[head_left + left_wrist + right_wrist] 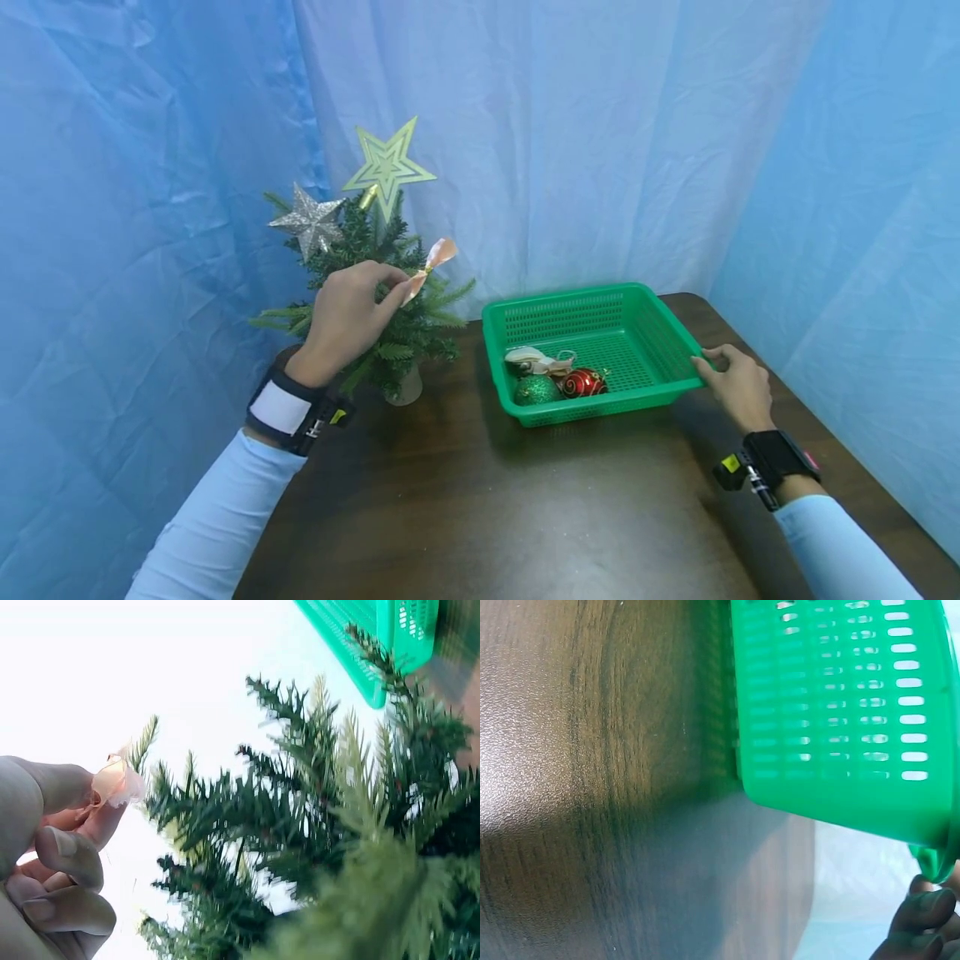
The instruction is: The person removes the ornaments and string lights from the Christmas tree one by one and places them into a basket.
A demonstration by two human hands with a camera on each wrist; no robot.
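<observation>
Between thumb and fingertips my left hand (351, 310) pinches a pink bow (431, 268) by one loop, in front of the small Christmas tree (375, 250). In the left wrist view the bow (116, 781) shows at the fingertips, beside the tree's branches (247, 802). A silver glitter star (309, 220) and a pale gold star (388, 167) sit at the treetop. My right hand (738, 385) grips the right rim of a green plastic basket (600, 408). Inside lie a green glitter ball (536, 390), a red ball (583, 383) and a whitish ornament (534, 360).
Under the basket and tree is a dark wooden table (525, 517). Blue curtains (540, 125) hang behind and at both sides. The tree's pale base (407, 388) stands left of the basket. In the right wrist view, the basket's slotted wall (840, 712) fills the upper right.
</observation>
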